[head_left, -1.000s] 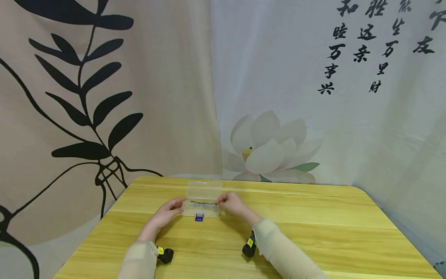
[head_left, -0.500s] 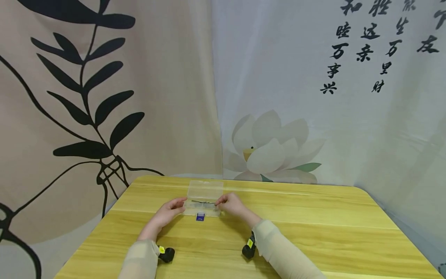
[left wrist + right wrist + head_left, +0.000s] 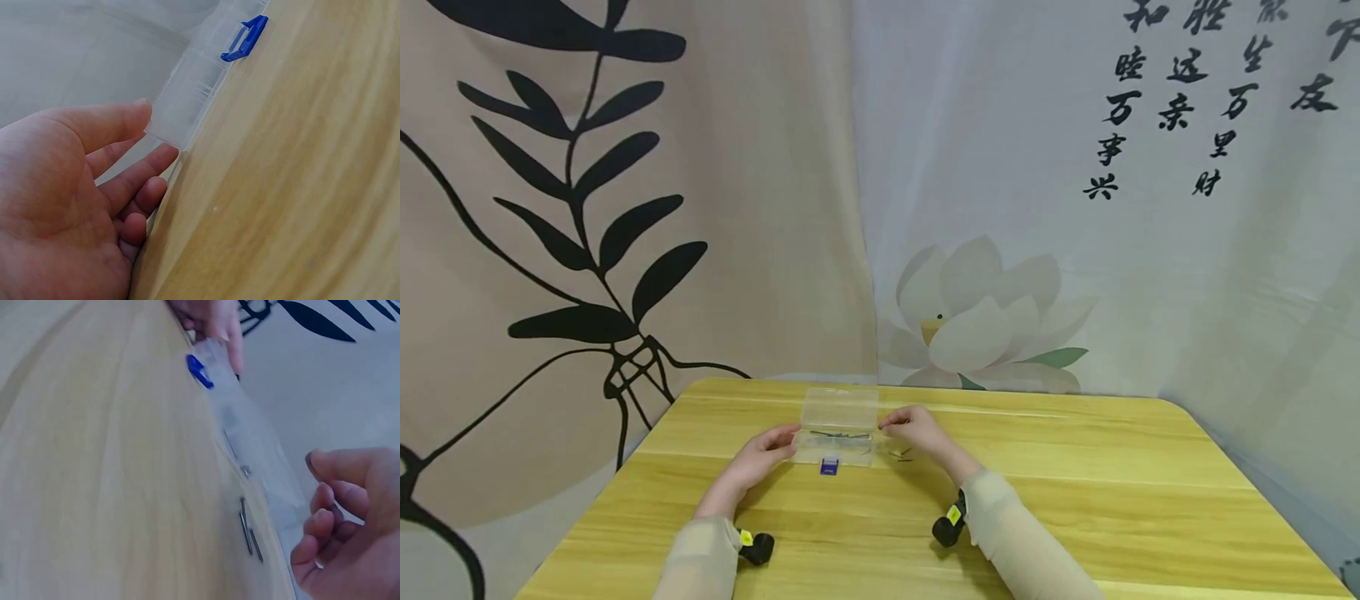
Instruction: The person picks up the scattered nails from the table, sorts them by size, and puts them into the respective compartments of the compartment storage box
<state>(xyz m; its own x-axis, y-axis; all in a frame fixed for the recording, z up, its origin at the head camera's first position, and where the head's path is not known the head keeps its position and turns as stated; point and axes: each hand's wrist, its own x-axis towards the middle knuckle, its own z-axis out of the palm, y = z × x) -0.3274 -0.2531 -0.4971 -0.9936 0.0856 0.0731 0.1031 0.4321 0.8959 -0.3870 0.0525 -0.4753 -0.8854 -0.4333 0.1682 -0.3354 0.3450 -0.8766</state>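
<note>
1. A clear plastic box (image 3: 838,433) with its lid up lies on the wooden table (image 3: 1075,500), toward the far left part of the top, between the person's two hands.
2. A blue latch (image 3: 829,467) sits on the near edge of the box; the left wrist view shows it (image 3: 245,37) hanging off the box wall.
3. The left hand (image 3: 760,458) rests at the left end of the box. In the left wrist view the thumb (image 3: 119,119) lies on the box corner and the fingers (image 3: 140,172) are loosely curled below it, so the hand lightly pinches that end.
4. The right hand (image 3: 917,431) is just right of the box, its fingertips near the right end. In the right wrist view the fingers (image 3: 334,506) are curled inward toward the thumb; I cannot tell whether they hold anything, as the view is blurred.
5. Thin dark pins (image 3: 901,454) lie on the table just near the right hand, beside the right end of the box; the right wrist view shows them (image 3: 249,532) close to the box wall.
6. A thin dark pin (image 3: 838,434) lies lengthwise inside the box.
7. Behind the table hang a beige curtain with black leaves (image 3: 587,208) on the left and a pale curtain with a lotus print (image 3: 985,317) on the right.
</note>
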